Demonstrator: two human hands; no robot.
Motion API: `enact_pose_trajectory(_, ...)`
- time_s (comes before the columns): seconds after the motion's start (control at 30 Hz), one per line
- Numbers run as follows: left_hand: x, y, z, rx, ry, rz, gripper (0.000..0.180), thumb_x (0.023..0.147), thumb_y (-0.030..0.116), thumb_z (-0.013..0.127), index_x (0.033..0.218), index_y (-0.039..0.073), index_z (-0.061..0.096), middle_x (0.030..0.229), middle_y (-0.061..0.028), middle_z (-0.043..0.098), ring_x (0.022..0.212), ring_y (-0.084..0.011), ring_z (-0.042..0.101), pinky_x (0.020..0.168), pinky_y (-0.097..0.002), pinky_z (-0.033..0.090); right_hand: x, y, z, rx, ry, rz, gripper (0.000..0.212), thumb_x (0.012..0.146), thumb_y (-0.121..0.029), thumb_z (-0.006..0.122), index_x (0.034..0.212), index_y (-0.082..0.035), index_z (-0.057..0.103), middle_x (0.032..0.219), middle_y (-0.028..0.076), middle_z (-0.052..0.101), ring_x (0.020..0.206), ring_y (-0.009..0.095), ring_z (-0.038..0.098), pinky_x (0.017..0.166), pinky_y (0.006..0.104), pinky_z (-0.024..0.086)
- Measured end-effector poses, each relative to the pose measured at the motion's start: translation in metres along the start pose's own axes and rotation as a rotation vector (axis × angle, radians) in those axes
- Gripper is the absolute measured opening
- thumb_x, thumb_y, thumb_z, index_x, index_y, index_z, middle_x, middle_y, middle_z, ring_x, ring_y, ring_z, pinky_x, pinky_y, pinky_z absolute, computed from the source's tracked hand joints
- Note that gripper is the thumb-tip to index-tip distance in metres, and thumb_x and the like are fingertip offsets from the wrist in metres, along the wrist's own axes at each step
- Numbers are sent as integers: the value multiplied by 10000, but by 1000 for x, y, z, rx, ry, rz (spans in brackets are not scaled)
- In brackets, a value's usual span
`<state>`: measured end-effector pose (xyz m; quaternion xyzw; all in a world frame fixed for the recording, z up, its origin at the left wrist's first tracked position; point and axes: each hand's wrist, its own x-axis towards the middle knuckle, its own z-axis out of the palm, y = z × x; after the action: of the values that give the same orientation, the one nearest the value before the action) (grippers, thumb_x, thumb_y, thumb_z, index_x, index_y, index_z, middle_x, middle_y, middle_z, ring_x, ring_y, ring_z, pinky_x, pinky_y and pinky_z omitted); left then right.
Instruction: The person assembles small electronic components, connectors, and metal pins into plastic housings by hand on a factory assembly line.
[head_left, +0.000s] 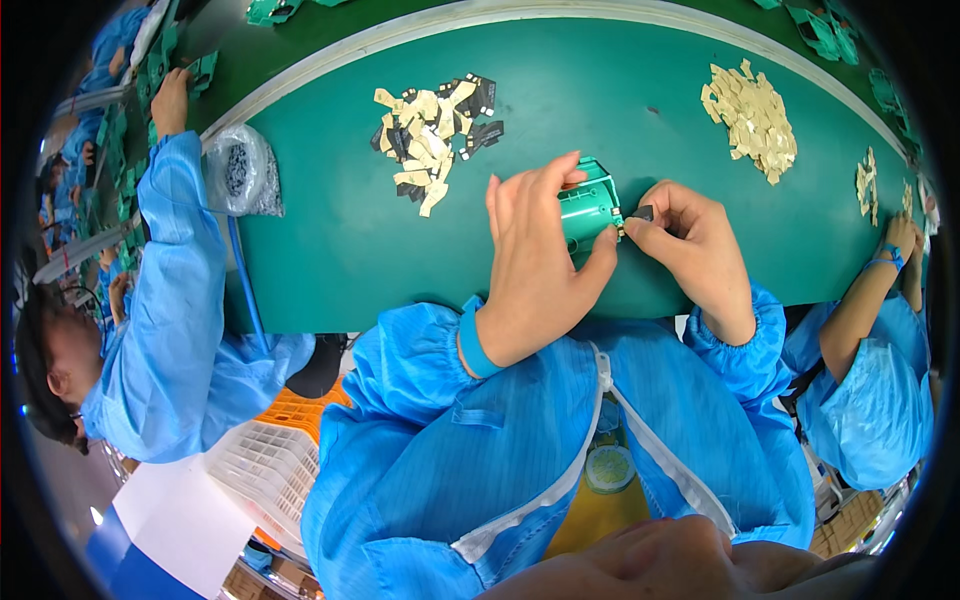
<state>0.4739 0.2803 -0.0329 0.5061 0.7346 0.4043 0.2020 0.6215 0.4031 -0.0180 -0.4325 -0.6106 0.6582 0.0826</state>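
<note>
My left hand (pixel 540 255) is wrapped round a green plastic housing (pixel 587 212) held just above the green work mat. Its thumb presses near the housing's right edge, where small metal contacts show. My right hand (pixel 692 240) pinches a small dark piece (pixel 643 213) between thumb and forefinger, right beside that edge. Whether the piece touches the housing I cannot tell, and its exact kind is too small to make out. Beyond my left hand lies a mixed pile of cream and black flat pieces (pixel 430 140). A heap of cream pieces (pixel 750 115) lies at the far right.
A clear plastic bag of small dark parts (pixel 243 172) stands at the mat's left edge. Co-workers in blue sleeves sit on my left (pixel 170 270) and right (pixel 870 320). Past the pale curved rail (pixel 480 15), a belt carries green housings (pixel 825 35). White crates (pixel 265 470) stand at lower left.
</note>
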Motion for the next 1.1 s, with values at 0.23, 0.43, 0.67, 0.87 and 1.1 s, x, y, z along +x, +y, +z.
enact_pose_trajectory(0.23,1,2,-1,59,-27,23,738,835,58,749,1469,9,375,1273,-153,568,1226,-348,464,1124,-519,309,-3,-6,-8,-133,9,-36,214,867,-125,778,827,26,631,756,3,549,680,66,482,596,263,422)
enact_pose_trajectory(0.43,0,3,1,59,-12,15,724,837,40,746,1460,-11,380,1276,-173,557,1223,-333,460,1053,-439,403,-8,-7,-7,-214,55,-122,215,849,-125,796,889,51,680,794,63,599,690,141,547,620,304,463)
enact_pose_trajectory(0.67,1,12,-3,56,-46,9,814,800,79,800,1479,0,358,1305,-185,520,1232,-336,455,1072,-432,398,-10,8,-5,-453,249,-397,249,851,-176,792,932,39,695,844,115,627,819,231,622,696,354,501)
enact_pose_trajectory(0.87,-6,9,-5,43,-87,23,890,765,98,852,1490,5,343,1328,-177,508,1231,-308,502,1066,-428,430,-13,9,-6,93,-21,-166,213,885,-136,767,975,39,684,970,99,659,921,181,654,791,315,537)
enact_pose_trajectory(1.1,-17,11,-11,-258,-106,-107,891,788,50,844,1505,32,317,1380,-154,487,1272,-257,512,1077,-395,440,-24,8,-6,418,-131,-84,181,917,-105,743,1008,40,684,1002,88,715,959,139,679,805,270,537)
